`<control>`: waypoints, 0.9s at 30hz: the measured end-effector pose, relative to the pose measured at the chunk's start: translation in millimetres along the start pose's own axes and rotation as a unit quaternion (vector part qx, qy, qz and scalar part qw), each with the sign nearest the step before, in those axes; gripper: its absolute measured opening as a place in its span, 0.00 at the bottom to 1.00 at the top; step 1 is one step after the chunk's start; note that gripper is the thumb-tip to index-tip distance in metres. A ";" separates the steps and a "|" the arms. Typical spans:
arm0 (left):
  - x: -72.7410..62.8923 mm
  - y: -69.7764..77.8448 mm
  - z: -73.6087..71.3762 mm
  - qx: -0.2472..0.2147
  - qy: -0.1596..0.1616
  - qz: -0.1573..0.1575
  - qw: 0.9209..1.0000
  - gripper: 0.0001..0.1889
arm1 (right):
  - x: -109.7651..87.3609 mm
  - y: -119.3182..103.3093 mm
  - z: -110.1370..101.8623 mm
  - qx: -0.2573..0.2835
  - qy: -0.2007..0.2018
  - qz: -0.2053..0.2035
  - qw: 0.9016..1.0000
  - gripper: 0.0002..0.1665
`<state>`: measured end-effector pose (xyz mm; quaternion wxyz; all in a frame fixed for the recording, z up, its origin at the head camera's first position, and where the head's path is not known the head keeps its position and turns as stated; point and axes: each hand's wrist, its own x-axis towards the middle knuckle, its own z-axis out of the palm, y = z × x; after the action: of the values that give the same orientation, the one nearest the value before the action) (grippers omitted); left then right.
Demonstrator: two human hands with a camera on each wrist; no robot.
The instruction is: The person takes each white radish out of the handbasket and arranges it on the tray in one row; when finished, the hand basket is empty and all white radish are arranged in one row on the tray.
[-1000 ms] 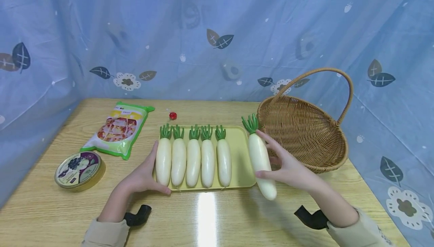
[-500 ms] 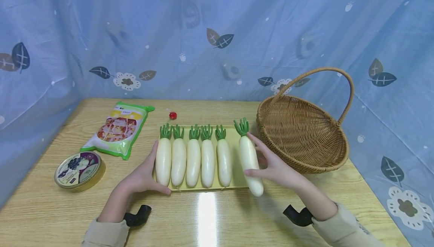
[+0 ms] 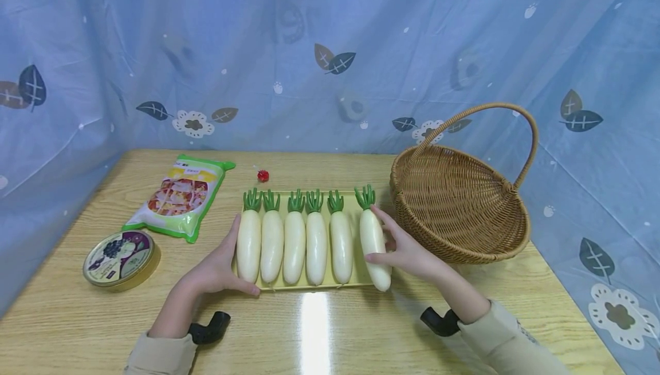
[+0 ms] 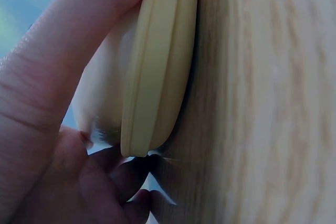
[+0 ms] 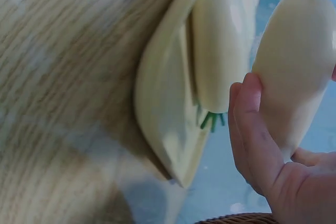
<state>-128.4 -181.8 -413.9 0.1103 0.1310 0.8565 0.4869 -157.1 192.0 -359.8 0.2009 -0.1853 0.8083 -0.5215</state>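
In the head view a pale yellow tray [image 3: 360,272] bears several white radishes [image 3: 294,246] with green tops, lying side by side. My left hand [image 3: 216,266] holds the tray's near left corner. The left wrist view shows the thumb over the tray's rim [image 4: 152,72] and curled fingers beyond it. Above the tray's right end, my right hand [image 3: 404,252] grips another white radish [image 3: 372,235], thumb on one side and fingers on the other. Seen from the right wrist, this held radish [image 5: 294,61] hangs apart from the tray [image 5: 163,93].
A wicker basket [image 3: 459,203] with a tall handle leans just right of the tray. Leftward lie a green-edged food packet [image 3: 180,194] and a round tin [image 3: 121,257]. A small red object [image 3: 263,176] sits behind the tray. Blue patterned cloth [image 3: 289,77] hangs behind the table.
My right hand has carried its radish leftward, from beside the basket to over the tray's right end, and slightly lower. The left hand and tray have stayed put.
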 end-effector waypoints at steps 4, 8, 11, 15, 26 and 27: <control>-0.6 0.1 -0.4 -0.006 -0.003 -0.001 1.000 0.79 | 5.8 7.1 2.4 0.007 -0.004 0.019 1.000 0.57; -0.4 -0.7 -0.3 -0.009 -0.005 -0.001 1.000 0.79 | 9.9 11.1 4.6 0.016 -0.002 0.035 0.999 0.57; 0.3 -1.4 0.0 -0.009 -0.006 -0.006 1.000 0.79 | 12.3 13.0 6.1 0.016 -0.004 0.032 0.999 0.57; 0.3 -0.9 0.1 -0.014 -0.008 -0.008 1.000 0.79 | 15.6 16.2 8.2 0.012 -0.006 0.031 0.999 0.57; -0.2 1.3 -0.8 -0.023 -0.010 -0.009 1.000 0.78 | 24.9 20.9 7.0 -0.012 0.012 0.052 0.999 0.57; -0.2 0.9 -0.5 -0.020 -0.010 -0.010 1.000 0.78 | 25.5 21.5 6.8 -0.012 0.015 0.053 0.998 0.57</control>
<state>-128.3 -181.8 -412.8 0.1261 0.1252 0.8466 0.5016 -177.3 182.2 -385.4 0.2142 -0.1367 0.8259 -0.5033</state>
